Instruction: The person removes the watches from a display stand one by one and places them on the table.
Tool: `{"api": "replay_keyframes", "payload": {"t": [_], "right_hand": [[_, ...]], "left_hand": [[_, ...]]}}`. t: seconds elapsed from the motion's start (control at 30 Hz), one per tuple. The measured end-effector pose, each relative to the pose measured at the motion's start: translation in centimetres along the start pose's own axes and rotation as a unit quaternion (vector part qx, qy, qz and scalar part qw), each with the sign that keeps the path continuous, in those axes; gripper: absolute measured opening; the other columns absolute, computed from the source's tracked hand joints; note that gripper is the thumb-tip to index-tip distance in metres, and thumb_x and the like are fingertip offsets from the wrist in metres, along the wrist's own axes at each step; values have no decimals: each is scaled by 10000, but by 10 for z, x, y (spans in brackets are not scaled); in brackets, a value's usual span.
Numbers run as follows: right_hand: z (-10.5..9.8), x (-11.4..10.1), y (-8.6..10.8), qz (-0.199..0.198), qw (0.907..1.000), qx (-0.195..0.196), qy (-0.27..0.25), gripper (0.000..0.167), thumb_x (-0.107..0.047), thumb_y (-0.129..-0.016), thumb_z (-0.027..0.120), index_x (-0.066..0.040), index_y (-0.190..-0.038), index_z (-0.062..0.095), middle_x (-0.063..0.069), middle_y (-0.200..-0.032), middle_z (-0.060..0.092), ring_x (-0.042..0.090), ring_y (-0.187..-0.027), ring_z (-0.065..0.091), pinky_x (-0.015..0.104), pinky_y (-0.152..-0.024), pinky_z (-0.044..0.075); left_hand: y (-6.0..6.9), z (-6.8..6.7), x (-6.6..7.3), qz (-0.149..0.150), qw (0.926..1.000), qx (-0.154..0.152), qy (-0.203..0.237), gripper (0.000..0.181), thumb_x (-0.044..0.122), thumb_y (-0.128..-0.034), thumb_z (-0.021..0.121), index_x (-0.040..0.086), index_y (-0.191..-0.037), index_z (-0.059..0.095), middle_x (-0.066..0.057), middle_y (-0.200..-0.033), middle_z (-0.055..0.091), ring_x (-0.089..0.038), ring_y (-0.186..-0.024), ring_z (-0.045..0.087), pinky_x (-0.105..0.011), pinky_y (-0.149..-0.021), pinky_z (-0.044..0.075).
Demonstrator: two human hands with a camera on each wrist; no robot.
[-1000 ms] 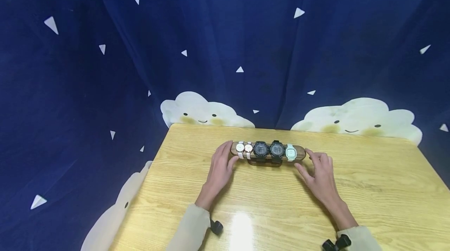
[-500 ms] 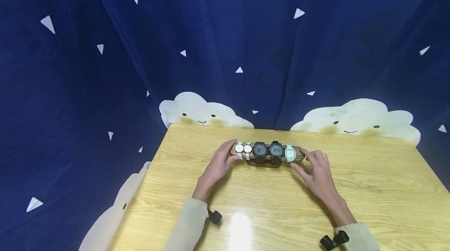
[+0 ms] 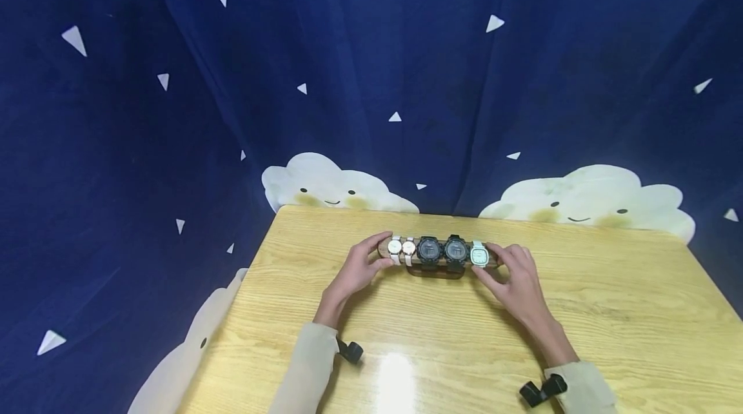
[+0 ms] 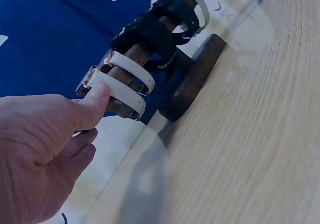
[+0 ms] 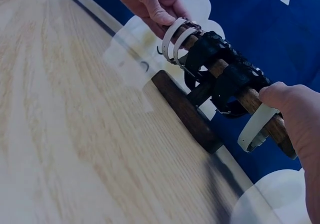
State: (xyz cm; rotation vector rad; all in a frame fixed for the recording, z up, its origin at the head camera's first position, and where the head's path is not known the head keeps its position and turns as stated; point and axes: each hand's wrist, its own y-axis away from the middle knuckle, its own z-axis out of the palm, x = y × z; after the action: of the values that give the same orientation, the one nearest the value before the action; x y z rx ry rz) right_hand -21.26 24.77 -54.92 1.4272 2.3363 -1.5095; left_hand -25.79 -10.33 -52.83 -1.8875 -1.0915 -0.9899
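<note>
A wooden watch stand stands on the table, its bar running left to right. From left to right it carries a white-strapped watch, a second white-strapped watch, two black digital watches and a mint-green square watch. My left hand pinches the outer white-strapped watch at the bar's left end; its thumb lies on the strap in the left wrist view. At the other end, my right hand pinches the mint-green watch, thumb in front and fingers behind, partly hidden in the right wrist view.
The wooden table extends around the stand, its far edge close behind it. A dark blue curtain with white triangles and smiling clouds hangs behind and to the left. Black wrist cameras sit at both cuffs.
My right hand has moved left from the bar's right end onto the mint-green watch. The left hand has closed in slightly on the outer white-strapped watch. The stand stays in place.
</note>
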Motion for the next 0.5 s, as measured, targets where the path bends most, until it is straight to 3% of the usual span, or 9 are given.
{"api": "replay_keyframes", "payload": {"t": [0.27,0.5], "right_hand": [[1,-2,-2,-27,10000,17,-23,527,-73,-697,933,15,-1176,731,85,-818,566,253,-788,427,290,-729,281],[2,-3,-2,-59,10000,5,-5,560,-61,-695,938,19,-1205,722,82,-818,570,258,-801,445,305,-731,307]], "left_hand": [[-2,0,-12,-70,9967,-58,803,644,24,-903,775,65,-1503,545,-154,-1552,525,-339,-1447,484,-389,-1183,428],[-3,-1,-15,-251,9916,-149,1257,647,6,-912,764,65,-1513,532,-175,-1540,533,-356,-1437,495,-449,-1187,432]]}}
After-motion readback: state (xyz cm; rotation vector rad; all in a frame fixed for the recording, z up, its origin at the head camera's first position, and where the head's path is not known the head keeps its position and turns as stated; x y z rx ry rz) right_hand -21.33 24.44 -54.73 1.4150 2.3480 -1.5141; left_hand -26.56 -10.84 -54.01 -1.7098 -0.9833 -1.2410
